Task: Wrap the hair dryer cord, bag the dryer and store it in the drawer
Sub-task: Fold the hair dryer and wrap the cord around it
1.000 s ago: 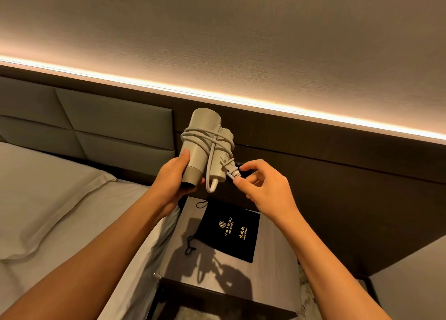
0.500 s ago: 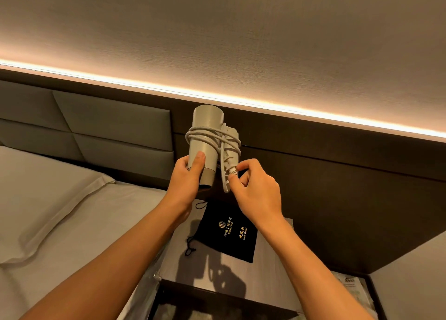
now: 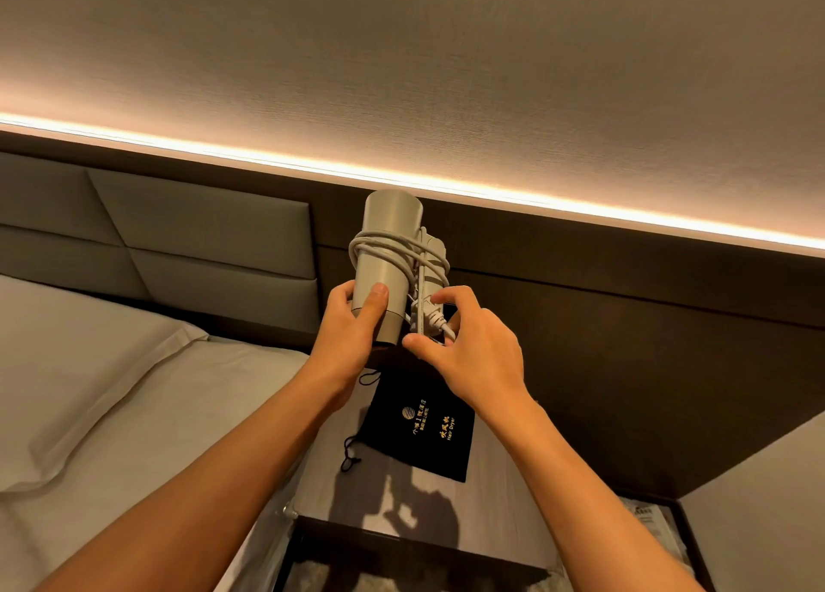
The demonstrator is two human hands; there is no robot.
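— What takes up most of the view?

— The textured wall (image 3: 446,56) fills the top, with a lit strip (image 3: 402,181) running across above a dark wood panel (image 3: 625,323). On the left lies the bed (image 3: 134,413) with a pale pillow (image 3: 67,368) and a grey padded headboard (image 3: 178,234) behind it.

— And below the hands?

— A nightstand (image 3: 402,502), just beside the bed. A black drawstring bag (image 3: 419,431) lies flat on its top, gold lettering facing up, its cord trailing off toward the left edge. The front of the nightstand is dark; I cannot tell whether a drawer is open there.

— Where is the dryer?

— The hair dryer (image 3: 386,252) is held in the air above the bag, in front of the wood panel, barrel pointing up. It touches neither the nightstand nor the bag.

— Which hand holds it?

— The left hand (image 3: 352,323) is wrapped around the lower barrel, thumb pressed on the front, fingers curled behind.

— And the cord?

— The cord (image 3: 393,252) is wound several times around the barrel and the folded handle on the right side.

— What about the other hand?

— The right hand (image 3: 473,350) sits against the handle's lower end. Its thumb and forefinger pinch the plug (image 3: 431,319) at the cord's end, pressing it against the wrapped handle; the other fingers are curled loosely.
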